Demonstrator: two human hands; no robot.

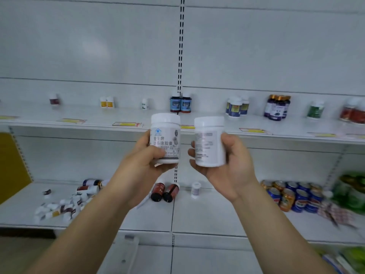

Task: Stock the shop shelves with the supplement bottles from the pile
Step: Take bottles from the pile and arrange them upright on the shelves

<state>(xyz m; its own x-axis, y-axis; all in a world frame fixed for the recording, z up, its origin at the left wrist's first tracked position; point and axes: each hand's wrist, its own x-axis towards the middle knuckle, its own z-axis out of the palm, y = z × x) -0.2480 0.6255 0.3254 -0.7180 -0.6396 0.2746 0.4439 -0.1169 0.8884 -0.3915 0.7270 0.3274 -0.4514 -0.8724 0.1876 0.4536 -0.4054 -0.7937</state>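
My left hand [146, 161] grips a white supplement bottle [165, 135] with a grey printed label, held upright in front of the upper shelf [286, 133]. My right hand [227, 167] holds a second white bottle [210, 141], its label turned sideways. Both bottles sit side by side at chest height, a small gap between them. A pile of mixed bottles [65, 202] lies on the lower shelf at the left. Two dark red bottles [165, 191] lie on that shelf near the middle, with a small white bottle [196, 189] standing beside them.
The upper shelf carries small groups of bottles: two blue ones [180, 103], a yellow pair [107, 102], dark purple ones [277, 107], a green one [315, 109]. Drink cans [292, 196] and green packs [353, 190] fill the lower shelf's right. Yellow price tags [127, 124] line the shelf edge.
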